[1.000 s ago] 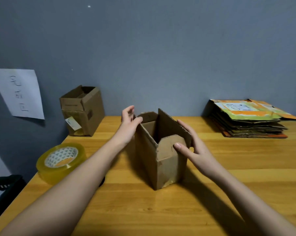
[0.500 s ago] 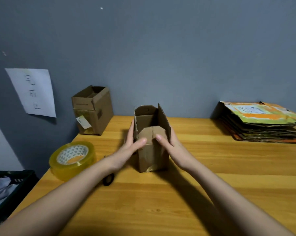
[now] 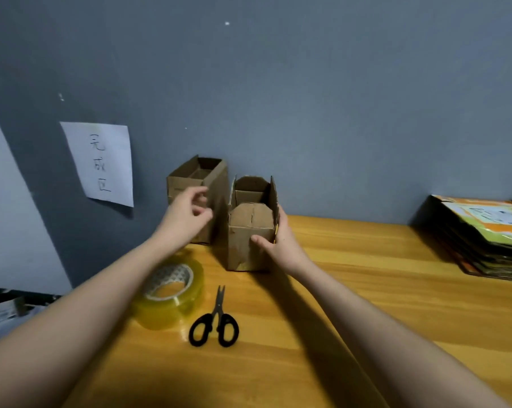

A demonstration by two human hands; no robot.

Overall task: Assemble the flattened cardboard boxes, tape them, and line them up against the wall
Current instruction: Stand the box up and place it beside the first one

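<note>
A small assembled cardboard box (image 3: pixel 250 231) stands upright on the wooden table (image 3: pixel 366 290), its top flaps open, close to the grey wall. My right hand (image 3: pixel 274 240) grips its right side, thumb on the front face. Just left of it stands another open cardboard box (image 3: pixel 197 179) against the wall. My left hand (image 3: pixel 188 213) hovers in front of that box with loosely curled fingers, holding nothing. A roll of clear yellowish tape (image 3: pixel 171 293) lies under my left forearm. Black-handled scissors (image 3: pixel 215 322) lie beside the roll.
A stack of flattened cartons (image 3: pixel 484 234) sits at the table's right, against the wall. A paper sign (image 3: pixel 100 163) with handwriting hangs on the wall at left. A dark bin (image 3: pixel 10 307) stands beyond the table's left edge.
The box has been slid back and left, next to the other box by the wall. My left hand has come off it. The scissors are now uncovered.
</note>
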